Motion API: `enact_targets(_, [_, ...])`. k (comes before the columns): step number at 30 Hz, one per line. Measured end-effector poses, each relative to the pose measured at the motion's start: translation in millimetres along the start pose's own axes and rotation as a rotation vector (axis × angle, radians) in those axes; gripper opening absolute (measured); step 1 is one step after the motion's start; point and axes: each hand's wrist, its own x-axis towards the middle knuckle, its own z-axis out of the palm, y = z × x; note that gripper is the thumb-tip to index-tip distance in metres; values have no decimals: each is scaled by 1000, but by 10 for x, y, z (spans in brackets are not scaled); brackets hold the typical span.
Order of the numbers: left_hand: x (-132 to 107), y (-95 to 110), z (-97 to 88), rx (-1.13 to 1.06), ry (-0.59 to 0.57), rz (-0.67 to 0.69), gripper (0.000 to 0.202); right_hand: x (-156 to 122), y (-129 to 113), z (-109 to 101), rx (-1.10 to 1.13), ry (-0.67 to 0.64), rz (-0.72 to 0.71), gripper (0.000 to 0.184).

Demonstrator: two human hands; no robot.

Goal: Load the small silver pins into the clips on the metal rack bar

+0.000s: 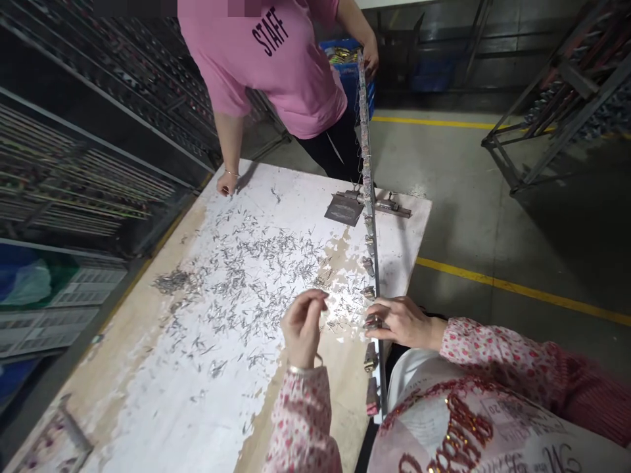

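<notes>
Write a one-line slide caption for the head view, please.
Right hand grips a clip on the long rod; left hand pinches above scattered pins while a co-worker leans on the table.

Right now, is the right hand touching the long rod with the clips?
Touching. The head view shows the right hand with its fingers closed on a clip on the long rod, with no gap visible between them.

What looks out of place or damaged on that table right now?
Small metal slivers lie scattered loose across the table, heaped at one spot on the left. The table's white coating has peeled off in patches near the long bar by the right hand.
</notes>
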Motion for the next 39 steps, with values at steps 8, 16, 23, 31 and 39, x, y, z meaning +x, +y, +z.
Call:
enact_targets(8, [215, -1420, 337, 264, 15, -368, 14, -324, 41, -33, 214, 175, 82, 27])
enact_targets(16, [266, -1669, 499, 363, 55, -489, 9, -338, -138, -75, 130, 36, -95, 36])
enact_targets(23, [-17, -1123, 97, 237, 28, -468, 17, -291, -233, 74, 34, 35, -77, 45])
enact_targets(31, [-780, 118, -22, -191, 74, -190, 17, -222, -197, 154, -34, 23, -126, 39])
enact_targets(39, [-1012, 571, 104, -142, 125, 76, 9, -225, -163, 167, -6, 62, -213, 38])
